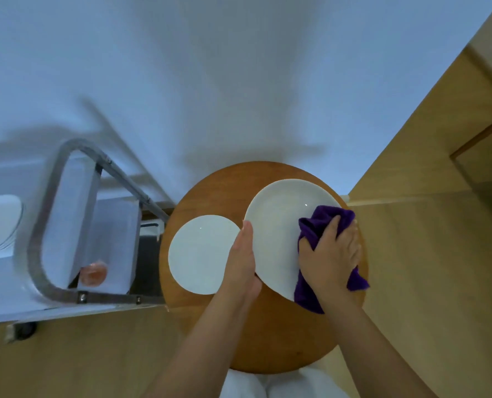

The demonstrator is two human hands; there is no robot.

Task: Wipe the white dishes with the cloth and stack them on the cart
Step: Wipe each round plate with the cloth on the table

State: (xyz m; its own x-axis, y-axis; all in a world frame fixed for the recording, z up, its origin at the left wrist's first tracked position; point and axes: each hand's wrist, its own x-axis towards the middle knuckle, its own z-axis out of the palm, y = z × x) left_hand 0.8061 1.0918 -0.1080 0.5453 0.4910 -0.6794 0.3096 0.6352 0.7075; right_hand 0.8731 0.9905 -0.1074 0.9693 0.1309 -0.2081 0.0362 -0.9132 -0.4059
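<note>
Standing at far left against the white wall, a metal-framed cart already carries stacked white dishes, just beside the round wooden table on pale wood flooring. On that table a smaller white plate lies flat, partly hidden by the left hand, whose straight fingers brace the rim of a tilted larger plate. Further right, the right hand clutches a purple cloth against that plate's right side.
</note>
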